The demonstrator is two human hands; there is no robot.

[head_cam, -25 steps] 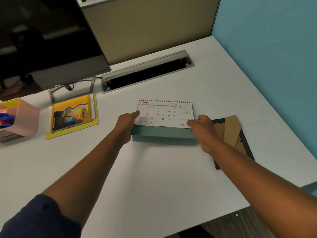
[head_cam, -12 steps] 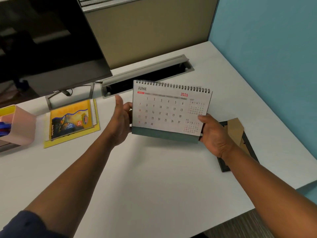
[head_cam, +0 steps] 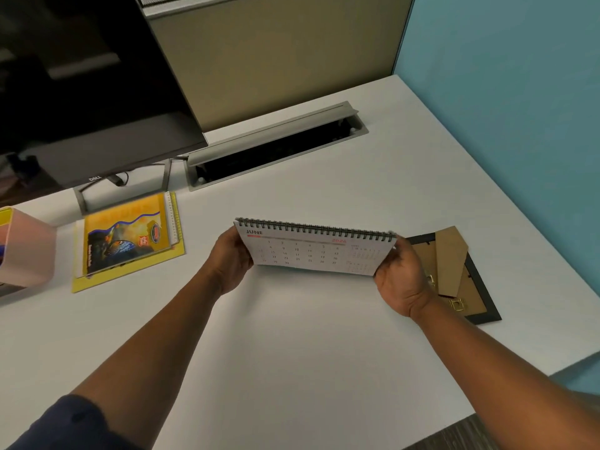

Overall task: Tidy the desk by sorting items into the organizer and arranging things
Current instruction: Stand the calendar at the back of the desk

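From the head view, the left hand grips the left end of the desk calendar and the right hand grips its right end, fingers curled around the edges. The calendar hangs above the bare middle of the white desk, June page tipped toward the person, spiral binding on top. A picture frame lies face down just beside the right hand; a yellow booklet and a pink organizer sit off to the left. To stand it well, I'd say spread the base open, set it down level, and keep clear of the frame.
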